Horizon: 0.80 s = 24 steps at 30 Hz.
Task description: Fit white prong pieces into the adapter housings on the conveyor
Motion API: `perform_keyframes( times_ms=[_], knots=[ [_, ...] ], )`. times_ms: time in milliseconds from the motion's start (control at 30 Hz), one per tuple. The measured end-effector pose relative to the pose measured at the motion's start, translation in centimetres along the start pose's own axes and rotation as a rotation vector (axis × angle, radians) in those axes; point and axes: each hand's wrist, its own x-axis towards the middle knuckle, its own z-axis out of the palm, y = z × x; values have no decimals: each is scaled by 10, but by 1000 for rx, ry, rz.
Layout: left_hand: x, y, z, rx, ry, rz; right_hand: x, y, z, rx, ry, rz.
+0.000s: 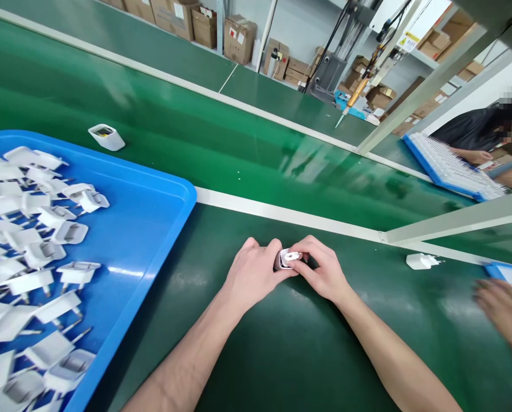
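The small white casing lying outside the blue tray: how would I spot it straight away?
Find the big blue tray on the left. Just beyond its far edge, on the shiny green strip, lies a small white casing. Unlike the white plug parts heaped in the tray, it lies alone, its open end showing something yellow and dark inside.

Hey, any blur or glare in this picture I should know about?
Head view: glare on the blue tray; head view: pale reflections on the green strip; head view: another person's hand at the right edge looks smeared, the left hand and right hand clearer.
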Motion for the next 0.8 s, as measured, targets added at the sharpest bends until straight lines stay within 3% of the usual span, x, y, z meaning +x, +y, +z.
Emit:
perform_keyframes(
  times_ms=[133, 267, 633, 800],
  knots=[
    [1, 0, 1, 10, 9, -14, -1, 0, 0, 27, 63, 61],
    [0, -1, 3, 14, 20, -1, -1, 1, 1, 44, 44, 97],
    [0, -2, 6, -1, 39, 57, -4, -4, 5, -39, 87, -4],
    [0, -3, 9, -12, 48, 73, -1, -5, 3, -84, 35, -9]
  ],
)
